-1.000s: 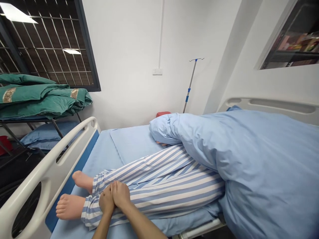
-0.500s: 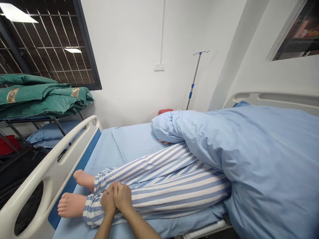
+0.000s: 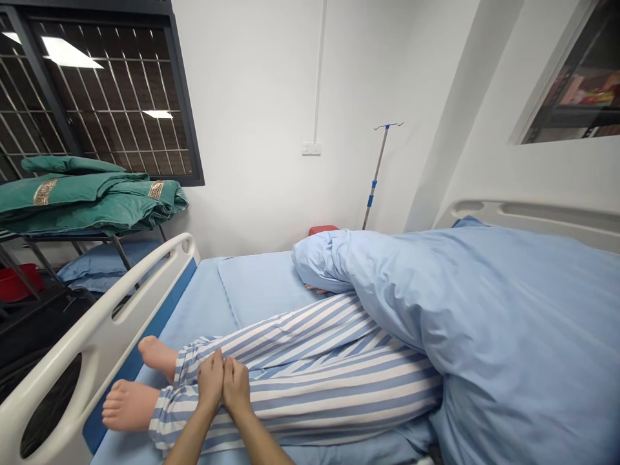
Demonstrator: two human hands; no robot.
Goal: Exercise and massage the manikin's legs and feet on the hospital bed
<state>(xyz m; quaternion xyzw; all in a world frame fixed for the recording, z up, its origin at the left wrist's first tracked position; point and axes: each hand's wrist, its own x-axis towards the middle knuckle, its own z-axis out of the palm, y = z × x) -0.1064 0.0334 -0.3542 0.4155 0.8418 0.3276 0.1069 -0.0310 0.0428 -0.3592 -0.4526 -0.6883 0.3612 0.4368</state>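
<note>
The left hand [image 3: 210, 380] and right hand [image 3: 236, 385] are resting side by side on the lower striped trousers [image 3: 339, 387], just above the ankles; each hand's fingers are lying together and curling down, though whether they are pinching cloth or only pressing I cannot tell. The trousers are running from the hands towards two and three o'clock, under the blue quilt [image 3: 508, 323]; the bare feet [image 3: 128, 405] are pointing to about nine, near the footboard [image 3: 92, 329].

Pressure bearing down through both hands could strain the shin, I judge; loose cloth could be bunching or slipping under the palms, and a sideways push could roll the ankles towards the hard footboard; the quilt — drooping at four o'clock — could be sliding off under its own weight.

Beneath, the pale blue sheet [image 3: 261, 284] is showing a crease at twelve; the headboard [image 3: 547, 210] is standing past two, the drip pole [image 3: 378, 169] between one and two, the wall socket [image 3: 311, 149] at one; the barred window [image 3: 121, 97] is facing from eleven, above folded green bundles [image 3: 111, 203].
</note>
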